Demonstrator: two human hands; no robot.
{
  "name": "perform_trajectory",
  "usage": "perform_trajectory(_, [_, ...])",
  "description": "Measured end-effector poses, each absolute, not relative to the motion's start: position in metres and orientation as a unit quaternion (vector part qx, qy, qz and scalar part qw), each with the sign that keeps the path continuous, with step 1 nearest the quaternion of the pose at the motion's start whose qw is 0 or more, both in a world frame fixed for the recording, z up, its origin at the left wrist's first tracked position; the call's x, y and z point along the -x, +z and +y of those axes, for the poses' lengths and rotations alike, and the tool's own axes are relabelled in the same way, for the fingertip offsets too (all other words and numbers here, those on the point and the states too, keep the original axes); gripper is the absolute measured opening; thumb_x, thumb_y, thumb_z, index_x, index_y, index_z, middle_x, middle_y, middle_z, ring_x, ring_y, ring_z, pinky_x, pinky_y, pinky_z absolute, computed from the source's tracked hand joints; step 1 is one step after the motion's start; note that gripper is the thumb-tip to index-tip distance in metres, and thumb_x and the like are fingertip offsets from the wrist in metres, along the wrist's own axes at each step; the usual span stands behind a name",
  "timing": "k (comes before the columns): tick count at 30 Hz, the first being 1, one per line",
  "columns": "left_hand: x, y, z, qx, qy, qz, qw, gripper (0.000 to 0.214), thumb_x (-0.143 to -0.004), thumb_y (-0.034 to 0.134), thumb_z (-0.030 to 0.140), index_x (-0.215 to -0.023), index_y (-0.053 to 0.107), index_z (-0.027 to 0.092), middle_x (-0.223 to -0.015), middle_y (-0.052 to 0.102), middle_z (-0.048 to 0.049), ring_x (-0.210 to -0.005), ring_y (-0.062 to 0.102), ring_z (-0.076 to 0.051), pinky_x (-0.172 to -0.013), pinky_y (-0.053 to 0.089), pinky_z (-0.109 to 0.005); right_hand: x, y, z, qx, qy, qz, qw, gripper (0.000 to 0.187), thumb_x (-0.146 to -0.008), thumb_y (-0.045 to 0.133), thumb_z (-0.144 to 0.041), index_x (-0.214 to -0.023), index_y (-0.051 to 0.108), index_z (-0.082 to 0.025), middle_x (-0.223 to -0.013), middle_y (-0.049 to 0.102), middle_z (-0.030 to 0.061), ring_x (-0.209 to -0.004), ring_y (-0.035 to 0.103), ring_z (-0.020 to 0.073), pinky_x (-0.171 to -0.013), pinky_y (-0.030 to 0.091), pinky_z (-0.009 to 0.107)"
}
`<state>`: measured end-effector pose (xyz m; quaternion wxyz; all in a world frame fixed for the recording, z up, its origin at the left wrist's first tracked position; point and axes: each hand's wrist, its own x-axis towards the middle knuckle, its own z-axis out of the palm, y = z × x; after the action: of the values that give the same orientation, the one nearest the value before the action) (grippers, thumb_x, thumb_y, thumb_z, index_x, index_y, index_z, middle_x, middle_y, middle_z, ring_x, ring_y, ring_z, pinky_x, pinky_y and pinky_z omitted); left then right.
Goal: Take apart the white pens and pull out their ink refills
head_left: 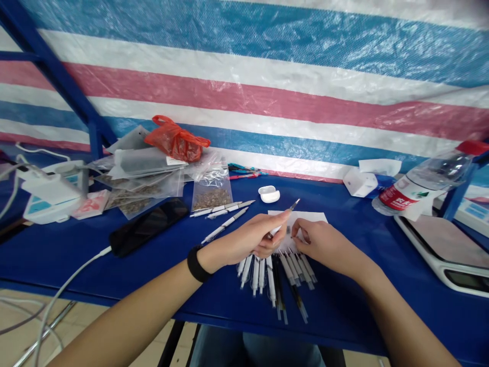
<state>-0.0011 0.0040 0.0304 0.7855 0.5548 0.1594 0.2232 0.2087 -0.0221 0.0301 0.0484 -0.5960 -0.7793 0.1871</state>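
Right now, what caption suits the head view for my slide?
Left hand holds a pen above more pens on the blue table.

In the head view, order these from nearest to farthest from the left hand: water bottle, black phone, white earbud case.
1. White earbud case, just behind the left hand.
2. Black phone, to the left.
3. Water bottle, far right.

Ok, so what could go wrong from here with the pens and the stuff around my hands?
1. The row of pens under your hands lies close to the front edge of the table; a wrist nudge could roll some off.
2. The right hand seems to pinch a tiny piece beside the pen in the left hand; dropped, it could vanish among the pens.
3. The water bottle lies on its side near the scale; it could roll or leak.
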Motion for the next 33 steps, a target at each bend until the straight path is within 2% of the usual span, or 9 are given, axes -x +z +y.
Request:
perform_trajectory(2, [0.001, 0.032, 0.004, -0.561, 0.208, 0.155, 0.786, 0.053, -0.104, 0.045, 0.052, -0.063, 0.040, 0.019, -0.050, 0.022, 0.0089, -0.040, 0.016, -0.006, -0.044, 0.015, -0.024, -0.209, 0.032, -0.022, 0.594, 0.201, -0.774, 0.087, 0.008, -0.084, 0.057, -0.013, -0.089, 0.059, -0.019, -0.060, 0.047, -0.0041, -0.056, 0.048, 0.0155, -0.056, 0.029, 0.027])
perform_trajectory(4, [0.001, 0.033, 0.003, -0.566, 0.196, 0.156, 0.785, 0.052, -0.104, 0.046, 0.053, -0.064, 0.040, 0.019, -0.052, 0.023, 0.0091, -0.041, 0.016, -0.006, -0.044, 0.015, -0.023, -0.210, 0.035, -0.024, 0.560, 0.268, -0.766, 0.166, 0.001, -0.087, 0.058, -0.020, -0.088, 0.059, -0.020, -0.060, 0.045, -0.0049, -0.055, 0.044, 0.0142, -0.055, 0.029, 0.027])
perform_trajectory(8, [0.001, 0.034, 0.002, -0.573, 0.177, 0.169, 0.782, 0.055, -0.100, 0.049, 0.058, -0.063, 0.038, 0.019, -0.051, 0.020, 0.0098, -0.042, 0.014, -0.005, -0.044, 0.012, -0.024, -0.213, 0.046, -0.030, 0.422, 0.490, -0.655, 0.391, 0.020, -0.093, 0.065, -0.041, -0.088, 0.058, -0.022, -0.056, 0.038, -0.0092, -0.046, 0.027, 0.0090, -0.050, 0.023, 0.026])
perform_trajectory(11, [0.001, 0.033, 0.002, -0.597, 0.157, 0.173, 0.768, 0.057, -0.099, 0.050, 0.060, -0.061, 0.036, 0.019, -0.052, 0.021, 0.0095, -0.044, 0.015, -0.005, -0.045, 0.013, -0.025, -0.212, 0.050, -0.035, 0.340, 0.605, -0.523, 0.495, 0.022, -0.091, 0.073, -0.040, -0.089, 0.058, -0.023, -0.048, 0.023, -0.0144, -0.040, 0.012, 0.0058, -0.048, 0.019, 0.025])
perform_trajectory(14, [0.000, 0.032, 0.001, -0.635, 0.136, 0.171, 0.741, 0.060, -0.098, 0.049, 0.063, -0.060, 0.036, 0.019, -0.053, 0.025, 0.0084, -0.043, 0.019, -0.005, -0.046, 0.016, -0.026, -0.205, 0.049, -0.038, 0.282, 0.681, -0.449, 0.505, 0.028, -0.085, 0.080, -0.037, -0.085, 0.056, -0.024, -0.048, 0.020, -0.0153, -0.037, 0.010, 0.0045, -0.046, 0.020, 0.024])
perform_trajectory(19, [-0.002, 0.030, -0.002, -0.659, 0.120, 0.171, 0.723, 0.062, -0.097, 0.048, 0.065, -0.058, 0.035, 0.019, -0.052, 0.026, 0.0079, -0.044, 0.022, -0.006, -0.048, 0.018, -0.028, -0.195, 0.043, -0.040, 0.231, 0.746, -0.427, 0.457, 0.033, -0.086, 0.081, -0.036, -0.079, 0.052, -0.022, -0.046, 0.018, -0.0160, -0.034, 0.009, 0.0032, -0.047, 0.019, 0.023])
perform_trajectory(27, [-0.002, 0.029, 0.000, -0.646, 0.126, 0.161, 0.736, 0.064, -0.096, 0.049, 0.067, -0.057, 0.033, 0.019, -0.053, 0.026, 0.0079, -0.044, 0.020, -0.006, -0.048, 0.016, -0.028, -0.196, 0.042, -0.040, 0.160, 0.782, -0.376, 0.470, 0.020, -0.088, 0.079, -0.026, -0.084, 0.060, -0.022, -0.048, 0.022, -0.0148, -0.036, 0.011, 0.0028, -0.050, 0.022, 0.021])
perform_trajectory(33, [-0.002, 0.031, -0.001, -0.635, 0.133, 0.155, 0.745, 0.064, -0.095, 0.051, 0.067, -0.057, 0.032, 0.019, -0.052, 0.025, 0.0085, -0.044, 0.018, -0.005, -0.047, 0.015, -0.027, -0.196, 0.039, -0.039, 0.184, 0.774, -0.389, 0.465, 0.026, -0.084, 0.083, -0.029, -0.081, 0.058, -0.023, -0.046, 0.021, -0.0153, -0.036, 0.010, 0.0039, -0.049, 0.021, 0.023])
